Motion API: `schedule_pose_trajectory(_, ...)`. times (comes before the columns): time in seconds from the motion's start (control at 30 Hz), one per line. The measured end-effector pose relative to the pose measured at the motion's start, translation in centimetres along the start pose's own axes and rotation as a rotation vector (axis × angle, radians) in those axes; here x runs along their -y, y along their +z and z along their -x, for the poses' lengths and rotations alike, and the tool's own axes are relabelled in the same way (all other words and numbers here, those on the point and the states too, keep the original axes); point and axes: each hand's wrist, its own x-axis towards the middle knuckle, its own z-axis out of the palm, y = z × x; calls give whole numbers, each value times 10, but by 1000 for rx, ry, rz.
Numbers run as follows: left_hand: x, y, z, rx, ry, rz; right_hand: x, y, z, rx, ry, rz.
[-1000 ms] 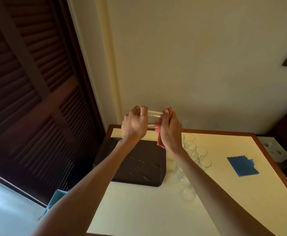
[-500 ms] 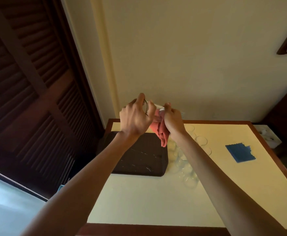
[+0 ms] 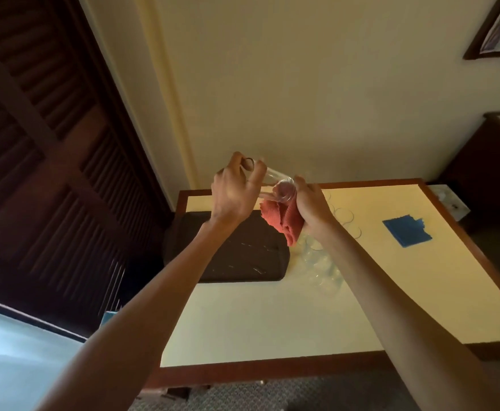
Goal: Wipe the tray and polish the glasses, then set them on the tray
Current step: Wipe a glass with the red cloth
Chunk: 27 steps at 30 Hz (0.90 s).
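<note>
The fingers [image 3: 257, 173] of the left hand [image 3: 235, 197] are curled round one end of a clear drinking glass [image 3: 274, 180] and hold it in the air, tilted, with its other end turned down toward the right hand [image 3: 312, 206]. That hand's fingers are closed on a crumpled red cloth [image 3: 282, 222], which is bunched against that end of the glass. Whether the cloth reaches inside I cannot tell. Both hands hang above the far side of the cream-topped table with a wooden border [image 3: 272, 318]. Below them, at the table's far left, lies the dark rectangular tray [image 3: 236, 262], and just to its right stands a cluster of more clear glasses [image 3: 322, 264]. A flat blue sheet [image 3: 407, 232] lies well apart on the right. The step in hand looks like polishing, probably an early glass, since none seems to be on the tray yet. The next move calls for turning the glass against the cloth, then lowering it upright onto the tray without knocking the cluster.
</note>
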Motion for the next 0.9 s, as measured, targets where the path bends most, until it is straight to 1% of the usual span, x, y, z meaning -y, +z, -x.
schedule_pose_trajectory(0.03, 3, 1, 3, -8, 22, 0, -9, -8, -1, -3, -28, 103)
schedule_pose_trajectory(0.1, 9, 4, 11, -3, 67, 23, -26, -28, -2, -22, -48, 235)
schedule_pose_trajectory(0.17, 14, 9, 23, 17, 85, 43, -42, -49, -6, -67, -12, 294)
schedule_pose_trajectory(0.2, 17, 15, 31, 30, 72, 44, -50, -61, -8, -87, 26, 287)
schedule_pose_trajectory(0.37, 43, 56, 62, 130, -53, -50, -77, -113, -23, -99, 203, 149)
schedule_pose_trajectory(0.47, 60, 85, 82, 229, -83, -90, -84, -138, -34, -49, 285, 55)
schedule_pose_trajectory(0.63, 80, 138, 127, 455, -149, -257, -108, -172, -54, -1, 372, -110)
schedule_pose_trajectory(0.77, 85, 165, 158, 652, -204, -364, -121, -185, -66, 46, 397, -193)
schedule_pose_trajectory(0.9, 86, 183, 175, 754, -189, -456, -133, -196, -72, 80, 430, -287)
